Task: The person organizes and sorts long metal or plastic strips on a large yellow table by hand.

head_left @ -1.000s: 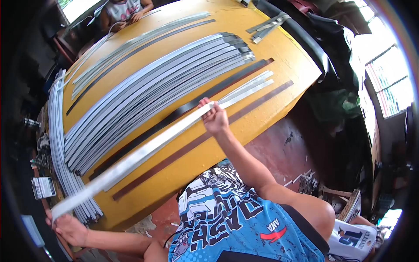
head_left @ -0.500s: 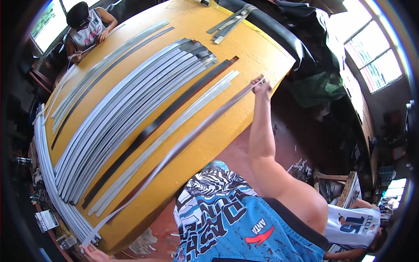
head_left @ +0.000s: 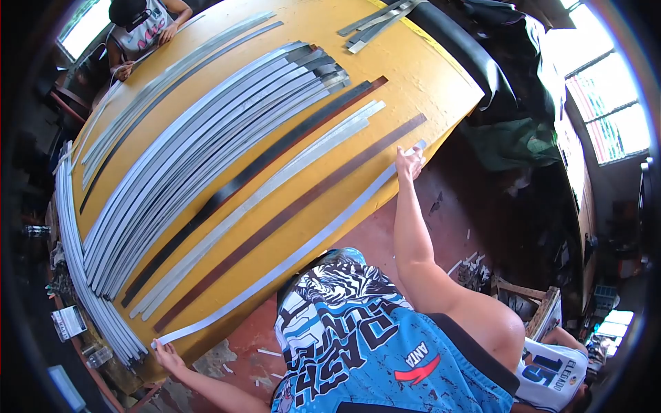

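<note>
A long white strip (head_left: pixel 303 255) lies along the near edge of the yellow table (head_left: pixel 441 89), stretched between my two hands. My left hand (head_left: pixel 167 356) pinches its lower-left end at the table corner. Near the far right end, my right hand (head_left: pixel 409 164) is closed on the same strip, a short piece sticking out past the fingers. Beside it runs a separate brown strip (head_left: pixel 296 217), untouched. Further in are pale strips (head_left: pixel 258 196), a black strip (head_left: pixel 237 182) with a reddish edge, and a broad row of grey-white strips (head_left: pixel 200 158).
Another person (head_left: pixel 141 34) sits at the far left side of the table. A person in a white jersey (head_left: pixel 551 375) is at the lower right. Long strips (head_left: pixel 79 241) lie across the table's left end. Short dark strips (head_left: pixel 379 26) rest at the top, near black sheeting (head_left: pixel 461 48).
The white strip has come nearer the table's front edge and lies flatter, leaving the brown strip uncovered. My right hand has moved down, and my left hand up and to the right.
</note>
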{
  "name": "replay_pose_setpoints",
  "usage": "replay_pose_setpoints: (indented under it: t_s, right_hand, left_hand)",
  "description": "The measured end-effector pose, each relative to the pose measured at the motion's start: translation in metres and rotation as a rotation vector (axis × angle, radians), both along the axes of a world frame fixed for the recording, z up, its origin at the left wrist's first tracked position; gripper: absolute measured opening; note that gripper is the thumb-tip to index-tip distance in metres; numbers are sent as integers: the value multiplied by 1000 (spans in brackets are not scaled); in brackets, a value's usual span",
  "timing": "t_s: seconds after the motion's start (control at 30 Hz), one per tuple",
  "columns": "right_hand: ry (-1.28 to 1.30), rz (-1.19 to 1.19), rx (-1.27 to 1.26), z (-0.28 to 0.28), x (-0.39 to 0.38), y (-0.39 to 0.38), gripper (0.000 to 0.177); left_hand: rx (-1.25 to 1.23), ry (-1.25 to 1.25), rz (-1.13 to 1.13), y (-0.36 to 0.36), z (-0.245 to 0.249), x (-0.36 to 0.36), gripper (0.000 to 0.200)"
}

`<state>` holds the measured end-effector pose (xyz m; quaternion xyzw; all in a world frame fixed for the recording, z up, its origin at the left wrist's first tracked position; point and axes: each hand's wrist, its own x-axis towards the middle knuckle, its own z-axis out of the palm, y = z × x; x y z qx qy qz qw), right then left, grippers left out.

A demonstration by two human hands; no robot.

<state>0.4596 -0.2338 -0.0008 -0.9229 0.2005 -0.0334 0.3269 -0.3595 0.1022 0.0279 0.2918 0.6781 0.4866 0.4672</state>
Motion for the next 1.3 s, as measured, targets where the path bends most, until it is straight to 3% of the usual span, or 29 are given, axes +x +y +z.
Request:
replay_pose_setpoints:
  t_s: [0.27, 0.4, 0.47, 0.53, 0.67, 0.73, 0.8, 0.87, 0.93, 1.0, 1.07, 1.13, 1.3]
  right_hand:
    - [-242, 74, 66, -27, 48, -27, 52]
    - [-360, 60, 4, -34, 77, -26, 57]
    - [-292, 134, -257, -54, 91, -35, 59]
    - [-130, 94, -469, -29, 71, -29, 61]
    - [-328, 311, -386, -35, 26, -19, 47]
    - [-417, 555, -323, -37, -20, 7, 37]
    - [-457, 834, -1, -18, -90, 50, 19]
    - [-571, 1147, 165, -9, -166, 91, 21]
    - [-346, 1324, 373, 10, -251, 135, 23]
    - [-436, 1581, 406, 25, -330, 177, 20]
    - [-152, 1781, 520, 32, -404, 217, 17]
    - [-162, 2004, 523, 29, -472, 254, 19]
    - [-144, 2254, 362, 17, -581, 309, 35]
  left_hand:
    - [77, -106, 60, 3, 14, -10, 38]
    - [38, -149, -7, 4, -7, -3, 35]
    - [-19, -160, 25, 7, -26, 1, 33]
    - [-31, -173, -27, 7, -49, -5, 29]
    - [-42, -144, 47, -2, -51, 11, 24]
    - [-67, -95, 44, -5, -50, 14, 23]
    - [-96, -106, -12, -9, -44, 13, 22]
    - [-153, -122, -92, -11, -33, 12, 19]
    - [-218, -37, -237, -8, -24, 13, 16]
    - [-207, -7, -340, -1, -33, 1, 17]
    - [-178, 18, -407, 2, -30, -1, 20]
    - [-170, 19, -516, 5, -22, -5, 22]
    - [-132, -151, -552, 12, -27, -20, 17]
